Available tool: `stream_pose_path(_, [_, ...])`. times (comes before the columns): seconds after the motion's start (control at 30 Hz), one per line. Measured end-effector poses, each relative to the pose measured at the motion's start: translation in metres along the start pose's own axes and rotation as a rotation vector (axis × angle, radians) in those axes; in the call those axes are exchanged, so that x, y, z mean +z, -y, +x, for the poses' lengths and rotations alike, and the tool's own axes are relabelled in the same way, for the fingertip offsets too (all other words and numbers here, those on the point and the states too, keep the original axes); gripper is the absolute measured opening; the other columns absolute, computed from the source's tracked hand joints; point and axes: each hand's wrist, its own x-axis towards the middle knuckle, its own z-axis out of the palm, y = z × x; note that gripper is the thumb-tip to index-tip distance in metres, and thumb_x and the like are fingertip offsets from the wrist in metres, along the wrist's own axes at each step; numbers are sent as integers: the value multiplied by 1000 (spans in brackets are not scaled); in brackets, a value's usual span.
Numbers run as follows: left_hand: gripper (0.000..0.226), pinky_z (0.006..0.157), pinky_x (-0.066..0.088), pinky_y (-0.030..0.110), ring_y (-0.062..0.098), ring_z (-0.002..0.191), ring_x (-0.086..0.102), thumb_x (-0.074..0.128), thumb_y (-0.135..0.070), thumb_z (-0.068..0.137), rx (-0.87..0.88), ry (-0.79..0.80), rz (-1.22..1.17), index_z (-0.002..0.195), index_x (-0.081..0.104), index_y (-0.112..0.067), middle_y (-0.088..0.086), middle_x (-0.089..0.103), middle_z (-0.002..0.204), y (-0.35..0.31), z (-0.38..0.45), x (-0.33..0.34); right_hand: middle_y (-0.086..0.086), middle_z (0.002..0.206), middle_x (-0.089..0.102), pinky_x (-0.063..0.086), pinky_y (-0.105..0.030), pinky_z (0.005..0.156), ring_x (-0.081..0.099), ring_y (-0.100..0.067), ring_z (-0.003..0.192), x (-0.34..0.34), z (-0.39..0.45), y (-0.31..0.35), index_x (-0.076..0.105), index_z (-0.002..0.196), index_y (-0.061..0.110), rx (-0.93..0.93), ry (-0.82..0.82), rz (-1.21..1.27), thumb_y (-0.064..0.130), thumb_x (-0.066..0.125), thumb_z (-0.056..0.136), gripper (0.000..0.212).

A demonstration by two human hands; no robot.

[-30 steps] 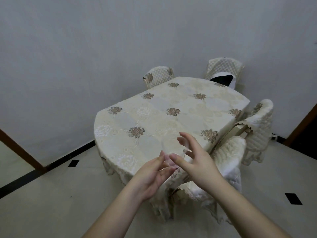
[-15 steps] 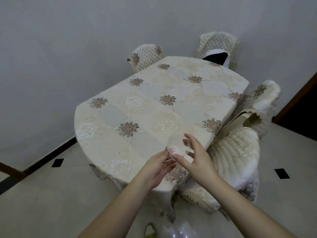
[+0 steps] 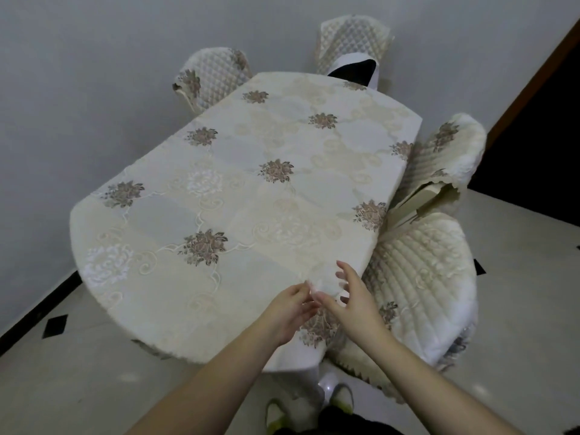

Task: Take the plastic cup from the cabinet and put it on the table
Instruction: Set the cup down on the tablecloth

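Step in hand, judged: setting down the plastic cup [image 3: 324,282] on the table [image 3: 251,189]. Cup clear, almost lost against the pale embroidered tablecloth [image 3: 219,171]; held in the air over the table's near right edge, close above the cloth by the look of it.

Right hand [image 3: 351,302] curled round the cup from the right, fingers spread along its wall, thumb toward the left. Left hand [image 3: 287,309] meeting it from the left, fingertips pinched narrow at the cup's near side.

To do well: carry a little further inward before lowering, since the present spot lies just at the rim where the cloth drops away. Keep upright, base flat to the cloth, lower gently; light cup likely to tip on the raised embroidery. Loosen one hand first, other steadying, then lift both clear straight up.

Hard to make out: cup's rim and base outline, and whether anything inside. Contact with cloth not determinable. Left palm hidden. Quilted chair [image 3: 420,287] tucked at right; table legs under cloth unseen. Cabinet not in view.
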Motion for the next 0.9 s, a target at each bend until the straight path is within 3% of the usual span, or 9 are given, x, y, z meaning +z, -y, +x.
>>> stream_pose_path(0.07, [33,89,53,38,33,106,65,47,-24,101,-11,-40,18,125,53,-2,24,65,122,0,11,5,-6,137,50,50,-38,94,53,-19,115,-2,12,-9,33,144,28,42,-2,-47,43,77,78,80])
stream_pose_path(0.17, [31,90,52,39,33,103,63,46,-21,102,-22,-68,17,126,51,-2,27,62,124,-1,27,13,-8,136,50,52,-39,92,55,-21,114,-4,29,-20,32,144,29,58,29,-85,46,76,77,82])
stream_pose_path(0.4, [18,70,55,36,29,92,69,53,-19,99,-1,-123,54,107,65,-8,16,73,103,-3,63,18,-7,139,47,46,-31,91,49,-19,123,-8,61,-36,29,146,28,74,81,-90,53,72,77,85])
stream_pose_path(0.57, [21,82,57,30,22,96,72,58,-22,96,31,-235,56,109,70,-11,9,77,103,-5,82,16,-8,141,45,44,-37,99,49,-23,123,-7,78,-46,26,147,27,87,111,-78,46,73,79,84])
stream_pose_path(0.8, [15,76,58,30,22,92,73,58,-28,96,28,-264,112,98,71,-21,9,77,98,-8,92,20,-10,144,42,41,-32,97,47,-25,127,-3,93,-59,24,148,26,89,140,-86,51,70,79,86])
stream_pose_path(0.9, [19,77,57,31,23,93,73,59,-32,95,28,-271,124,107,69,-21,9,76,101,-9,93,21,-9,145,42,39,-30,99,45,-23,130,-3,99,-63,24,148,25,96,132,-103,51,70,79,87])
